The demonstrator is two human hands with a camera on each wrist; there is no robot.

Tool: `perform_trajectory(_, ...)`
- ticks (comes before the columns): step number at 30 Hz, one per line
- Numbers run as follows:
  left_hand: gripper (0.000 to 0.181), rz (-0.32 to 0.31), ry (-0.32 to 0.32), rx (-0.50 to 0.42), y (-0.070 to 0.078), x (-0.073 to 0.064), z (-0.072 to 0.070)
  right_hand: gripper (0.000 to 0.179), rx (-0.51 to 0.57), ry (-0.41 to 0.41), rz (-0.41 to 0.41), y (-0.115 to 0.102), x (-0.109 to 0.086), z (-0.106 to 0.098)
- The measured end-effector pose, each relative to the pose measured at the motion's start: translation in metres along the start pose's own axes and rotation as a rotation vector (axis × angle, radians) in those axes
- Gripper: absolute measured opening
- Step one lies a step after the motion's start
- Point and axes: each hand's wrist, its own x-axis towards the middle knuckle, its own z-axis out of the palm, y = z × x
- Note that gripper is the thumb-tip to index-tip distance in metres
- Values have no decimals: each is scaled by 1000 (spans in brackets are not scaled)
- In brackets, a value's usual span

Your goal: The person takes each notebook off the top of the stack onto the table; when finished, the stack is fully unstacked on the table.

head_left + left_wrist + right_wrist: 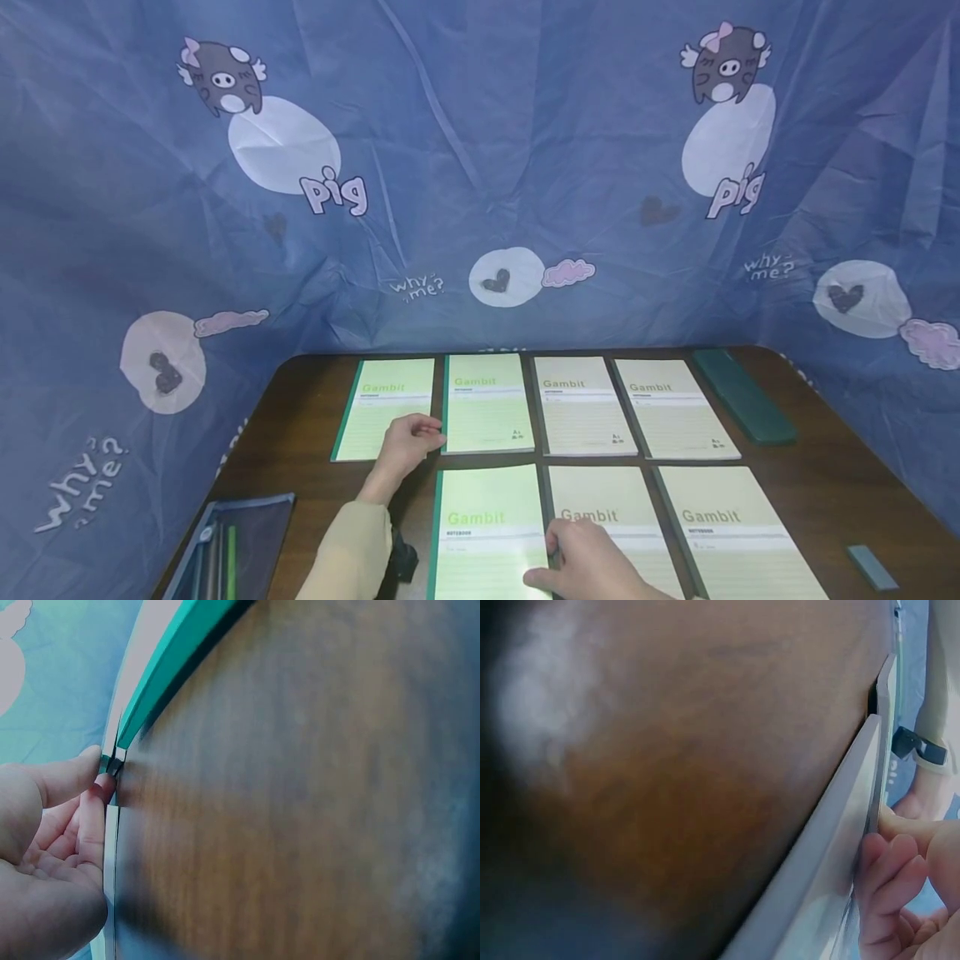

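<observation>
Several "Gambit" notebooks lie in two rows on a wooden table. My left hand (408, 442) pinches the lower left corner of the second notebook (487, 404) in the back row, by its green spine. In the left wrist view, the thumb and a finger (91, 832) meet at that green corner. Lower in the head view, my right hand (592, 558) grips the right edge of the front green-spined notebook (487, 500), thumb on its cover and other fingers curled beside it. That hand partly covers the neighbouring dark-spined notebook (603, 492).
Another green-spined notebook (390, 383) lies at back left; dark-spined notebooks (585, 408) fill the right side. A dark green case (742, 396) is at back right, a small blue-grey block (872, 567) at front right. A mesh pouch (258, 533) with pens is at front left.
</observation>
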Motion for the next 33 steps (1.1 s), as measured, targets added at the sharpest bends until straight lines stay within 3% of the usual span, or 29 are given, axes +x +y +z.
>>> perform_trajectory(20,22,6,1,1,2,1,-1,34,62,-41,28,-2,-2,-4)
perform_trajectory(27,22,7,4,2,2,0,0,30,94,-45,25,-6,4,-20)
perform_trajectory(33,22,20,7,25,5,-2,0,26,68,-3,-33,-5,16,-35)
